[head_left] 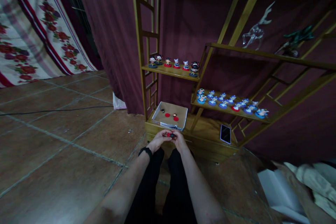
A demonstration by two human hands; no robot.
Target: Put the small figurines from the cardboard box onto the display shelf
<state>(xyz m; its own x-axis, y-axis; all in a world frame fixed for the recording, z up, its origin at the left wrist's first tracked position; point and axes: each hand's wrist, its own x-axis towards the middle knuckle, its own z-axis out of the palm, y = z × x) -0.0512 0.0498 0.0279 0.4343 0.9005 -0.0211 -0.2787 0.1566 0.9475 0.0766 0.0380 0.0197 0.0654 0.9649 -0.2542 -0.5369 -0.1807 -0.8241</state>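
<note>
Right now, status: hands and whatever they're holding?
Left hand and right hand both closed on small figure, red base. Cardboard box just beyond, phone off right. Nothing between hands and box.

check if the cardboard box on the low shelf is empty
Not empty: the cardboard box holds two red discs and two smaller pieces.

A brown tiled floor (60, 136) fills the lower left; dark red curtains (115, 31) hang behind a yellow wooden shelf (172, 71).

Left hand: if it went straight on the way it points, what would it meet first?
Likely the front wall of the cardboard box, just beyond the small red-and-dark piece that left hand and right hand pinch together; depth is hard to judge.
</note>
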